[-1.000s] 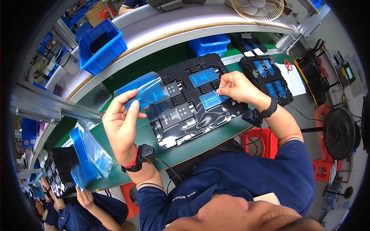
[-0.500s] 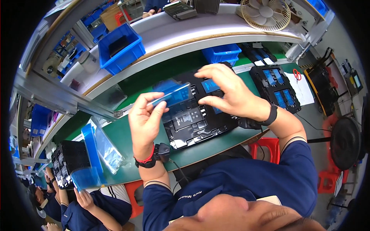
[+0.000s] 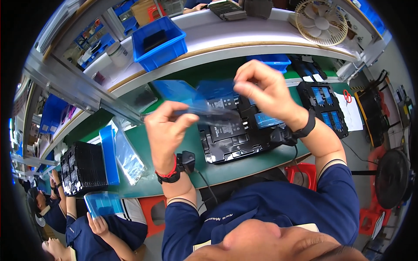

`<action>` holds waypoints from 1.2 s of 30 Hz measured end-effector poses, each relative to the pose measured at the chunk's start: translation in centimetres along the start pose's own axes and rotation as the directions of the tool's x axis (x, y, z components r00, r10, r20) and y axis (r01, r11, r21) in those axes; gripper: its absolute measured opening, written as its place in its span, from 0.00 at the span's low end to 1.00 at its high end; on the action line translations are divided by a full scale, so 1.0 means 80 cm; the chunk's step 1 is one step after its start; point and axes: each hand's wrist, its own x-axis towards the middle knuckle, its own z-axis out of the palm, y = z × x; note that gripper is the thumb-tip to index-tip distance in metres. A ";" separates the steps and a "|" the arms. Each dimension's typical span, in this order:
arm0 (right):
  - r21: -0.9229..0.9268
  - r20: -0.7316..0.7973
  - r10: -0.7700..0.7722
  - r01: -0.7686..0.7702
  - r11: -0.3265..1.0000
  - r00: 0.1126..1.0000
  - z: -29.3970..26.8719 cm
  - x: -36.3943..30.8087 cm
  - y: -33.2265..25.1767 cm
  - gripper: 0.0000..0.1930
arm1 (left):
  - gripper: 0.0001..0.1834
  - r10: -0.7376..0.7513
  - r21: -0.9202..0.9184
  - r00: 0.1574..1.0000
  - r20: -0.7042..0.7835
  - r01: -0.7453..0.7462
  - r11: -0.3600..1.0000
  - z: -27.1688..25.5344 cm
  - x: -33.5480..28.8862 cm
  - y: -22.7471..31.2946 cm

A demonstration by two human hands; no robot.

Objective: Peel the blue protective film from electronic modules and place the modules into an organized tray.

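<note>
My left hand has its thumb and forefinger curved around the end of a clear film, which is blurred by motion. A pinch of my right hand grips the edge of a blue film, which spreads leftward behind the clear one. Both hands hover over a black plastic tray on the bench. Flat dark batteries sit in its pockets, and a blue-faced battery lies below my right hand. The films partly cover the tray's far left side.
A second black tray with blue-faced batteries is at the right, beside paper and red scissors. Blue film strips and a clear bag lie left. A blue bin and a fan occupy the shelf. A co-worker's hand holds blue film.
My right hand has closed from open fingers into a pinch on the blue film. The blue film has spread up and left, separating from the clear film. The whole view has shifted slightly.
</note>
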 end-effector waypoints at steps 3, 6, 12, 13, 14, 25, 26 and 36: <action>0.211 0.124 0.422 -0.440 0.873 0.898 -0.015 0.014 0.013 0.07 | 0.18 0.115 -0.136 0.983 -0.144 -0.135 0.981 -0.035 0.005 -0.013; 0.014 0.249 0.650 -0.674 0.738 0.718 -0.012 0.017 0.052 0.08 | 0.12 0.027 -0.232 0.972 -0.233 -0.082 0.969 -0.056 -0.003 -0.012; 0.016 0.337 0.761 -0.811 0.584 0.555 0.008 0.013 0.097 0.07 | 0.09 -0.089 -0.271 0.953 -0.289 0.007 0.962 -0.066 -0.007 -0.009; 0.017 0.338 0.761 -0.812 0.583 0.553 0.009 0.013 0.098 0.07 | 0.09 -0.090 -0.271 0.953 -0.288 0.009 0.963 -0.064 -0.006 -0.008; 0.023 0.338 0.771 -0.824 0.566 0.540 0.010 0.013 0.097 0.07 | 0.09 -0.091 -0.284 0.953 -0.289 0.006 0.959 -0.061 -0.005 -0.008; 0.016 0.340 0.784 -0.837 0.547 0.519 0.013 0.013 0.096 0.07 | 0.09 -0.118 -0.291 0.963 -0.243 0.043 0.956 -0.053 -0.003 -0.003; 0.000 0.335 0.788 -0.836 0.549 0.517 0.014 0.013 0.095 0.07 | 0.10 -0.120 -0.291 0.964 -0.237 0.047 0.955 -0.053 -0.003 -0.002; -0.025 0.340 0.795 -0.841 0.541 0.502 0.013 0.013 0.097 0.06 | 0.10 -0.093 -0.257 0.981 -0.170 0.047 0.965 -0.052 -0.003 -0.007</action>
